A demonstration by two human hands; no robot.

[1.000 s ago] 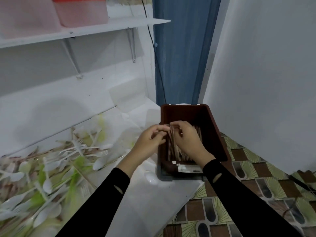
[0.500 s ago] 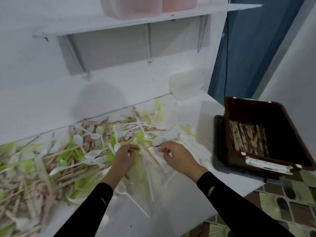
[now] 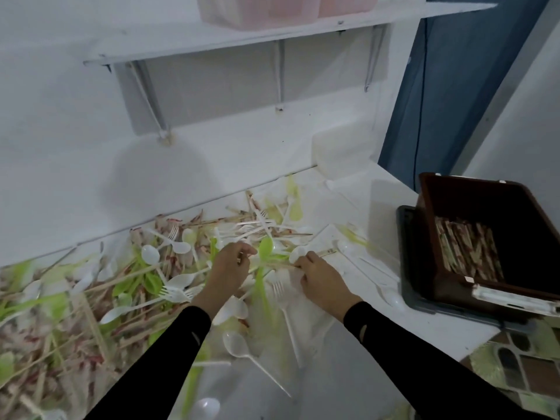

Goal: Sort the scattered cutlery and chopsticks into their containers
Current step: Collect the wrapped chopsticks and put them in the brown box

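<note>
Left of the brown bin (image 3: 448,286), the right hand (image 3: 318,278) pinches a chopstick (image 3: 328,253) — left hand (image 3: 225,265) just beside, fingers curled, grip unclear.

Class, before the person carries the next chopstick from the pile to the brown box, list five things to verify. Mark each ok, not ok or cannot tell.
1. Right hand pinches a chopstick: ok.
2. Left hand holds something firmly: cannot tell. Its fingers curl into the pile and hide what they grip.
3. Brown box open on top: ok.
4. Room in the box beside the sorted chopsticks: ok.
5. Chopstick free of the green spoon: cannot tell; the two lie close together.
</note>
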